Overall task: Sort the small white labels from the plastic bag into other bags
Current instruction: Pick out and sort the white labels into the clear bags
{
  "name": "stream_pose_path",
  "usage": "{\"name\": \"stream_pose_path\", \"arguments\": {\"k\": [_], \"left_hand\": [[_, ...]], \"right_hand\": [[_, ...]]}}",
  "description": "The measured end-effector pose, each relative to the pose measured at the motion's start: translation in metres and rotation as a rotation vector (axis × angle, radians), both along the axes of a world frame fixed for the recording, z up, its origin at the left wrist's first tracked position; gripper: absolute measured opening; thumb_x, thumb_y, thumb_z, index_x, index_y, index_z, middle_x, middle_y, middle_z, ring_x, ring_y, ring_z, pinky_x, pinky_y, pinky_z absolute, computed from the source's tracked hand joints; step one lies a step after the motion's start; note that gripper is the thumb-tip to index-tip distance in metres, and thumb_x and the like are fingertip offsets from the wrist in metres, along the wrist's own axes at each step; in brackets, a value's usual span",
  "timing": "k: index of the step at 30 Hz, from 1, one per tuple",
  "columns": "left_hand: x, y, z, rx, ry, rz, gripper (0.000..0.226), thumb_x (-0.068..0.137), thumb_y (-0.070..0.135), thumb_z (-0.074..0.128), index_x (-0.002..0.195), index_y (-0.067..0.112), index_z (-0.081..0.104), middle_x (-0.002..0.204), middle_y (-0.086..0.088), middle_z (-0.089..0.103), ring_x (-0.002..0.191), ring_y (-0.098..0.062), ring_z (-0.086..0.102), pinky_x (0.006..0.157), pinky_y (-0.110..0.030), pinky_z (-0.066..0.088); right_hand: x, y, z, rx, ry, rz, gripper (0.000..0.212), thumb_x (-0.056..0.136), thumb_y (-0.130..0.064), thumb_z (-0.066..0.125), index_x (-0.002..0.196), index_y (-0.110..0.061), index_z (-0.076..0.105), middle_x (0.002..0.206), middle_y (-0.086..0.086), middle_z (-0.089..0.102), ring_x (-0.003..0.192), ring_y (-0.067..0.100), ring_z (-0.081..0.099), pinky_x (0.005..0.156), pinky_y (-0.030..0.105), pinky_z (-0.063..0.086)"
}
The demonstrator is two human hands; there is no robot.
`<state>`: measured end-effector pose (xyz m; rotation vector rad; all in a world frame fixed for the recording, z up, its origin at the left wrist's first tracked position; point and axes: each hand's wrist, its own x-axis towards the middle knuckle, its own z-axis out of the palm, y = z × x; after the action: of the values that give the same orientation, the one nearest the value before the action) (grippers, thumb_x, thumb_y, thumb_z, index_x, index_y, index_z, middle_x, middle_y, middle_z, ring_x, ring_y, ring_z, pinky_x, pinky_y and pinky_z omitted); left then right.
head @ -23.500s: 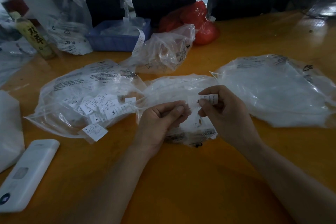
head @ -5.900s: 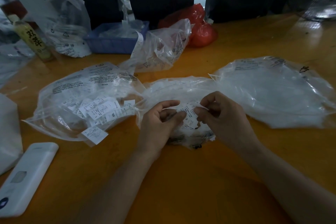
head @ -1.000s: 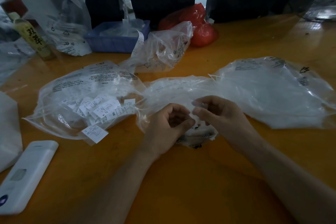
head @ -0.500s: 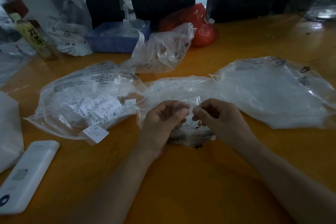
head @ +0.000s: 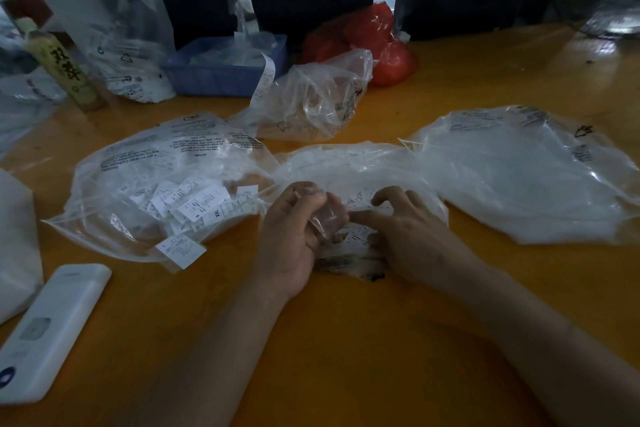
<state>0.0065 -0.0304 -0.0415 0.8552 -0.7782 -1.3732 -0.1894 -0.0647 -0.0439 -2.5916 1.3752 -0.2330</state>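
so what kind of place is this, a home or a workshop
Probably a garment packing or sorting bench, not a home: size labels heaped in a printed clear bag, more poly bags spread on an orange worktable, and a blue tray of supplies behind.

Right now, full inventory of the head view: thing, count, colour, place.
table: 1, orange, under everything
middle bag: 1, clear, centre, under both hands
left bag: 1, clear with black print, left of centre, labels inside
labels: many, white, mostly in left bag
loose label: 1, white, at left bag's near edge
right bag: 1, clear, right
crumpled bag: 1, clear, behind centre
tray: 1, blue, back
red bag: 1, red, back
bottle: 1, yellowish, far left
white device: 1, near left
left hand: grips plastic film
right hand: fingers curled, on middle bag
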Motion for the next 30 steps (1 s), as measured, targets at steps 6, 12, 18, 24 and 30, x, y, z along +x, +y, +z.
{"name": "stream_pose_path", "arguments": {"k": [6,12,18,24,30], "left_hand": [[-0.005,0.004,0.001,0.027,-0.196,0.037,0.018,0.101,0.017,0.065,0.088,0.022,0.075,0.092,-0.005,0.075,0.087,-0.019,0.072,0.066,-0.031,0.059],[-0.008,0.003,-0.004,0.087,-0.297,0.162,0.009,0.096,0.013,0.073,0.092,0.018,0.079,0.107,-0.007,0.08,0.105,-0.023,0.077,0.074,-0.031,0.063],[-0.01,0.003,-0.006,0.077,-0.239,0.137,0.019,0.091,0.008,0.078,0.109,0.008,0.071,0.103,-0.015,0.08,0.096,-0.032,0.08,0.079,-0.028,0.063],[-0.009,0.005,-0.009,0.02,-0.21,0.087,0.023,0.096,0.028,0.072,0.108,0.009,0.078,0.109,-0.016,0.08,0.104,-0.033,0.078,0.09,-0.031,0.062],[-0.009,0.005,-0.009,-0.002,-0.228,0.03,0.031,0.086,0.039,0.08,0.107,0.016,0.083,0.113,-0.013,0.08,0.112,-0.03,0.076,0.095,-0.031,0.06]], "right_hand": [[0.001,-0.004,0.0,-0.02,-0.071,0.012,0.028,0.099,-0.034,0.062,0.125,-0.034,0.055,0.144,-0.001,0.037,0.134,0.022,0.037,0.101,0.036,0.044],[0.001,-0.001,0.005,0.002,-0.591,-0.194,0.014,0.102,-0.029,0.059,0.094,-0.034,0.048,0.086,-0.019,0.06,0.08,0.0,0.062,0.061,0.015,0.051],[-0.004,0.005,0.016,0.193,-0.992,-0.271,0.013,0.102,-0.02,0.06,0.096,-0.028,0.052,0.077,-0.009,0.073,0.065,0.009,0.071,0.059,0.016,0.053],[-0.01,0.002,0.02,0.183,-1.117,-0.31,0.009,0.095,-0.017,0.072,0.097,-0.023,0.066,0.082,-0.008,0.074,0.07,0.008,0.071,0.064,0.014,0.054],[-0.01,0.005,0.023,0.134,-1.125,-0.284,0.011,0.096,-0.018,0.07,0.099,-0.028,0.068,0.081,-0.012,0.073,0.07,0.006,0.07,0.064,0.012,0.053]]}}
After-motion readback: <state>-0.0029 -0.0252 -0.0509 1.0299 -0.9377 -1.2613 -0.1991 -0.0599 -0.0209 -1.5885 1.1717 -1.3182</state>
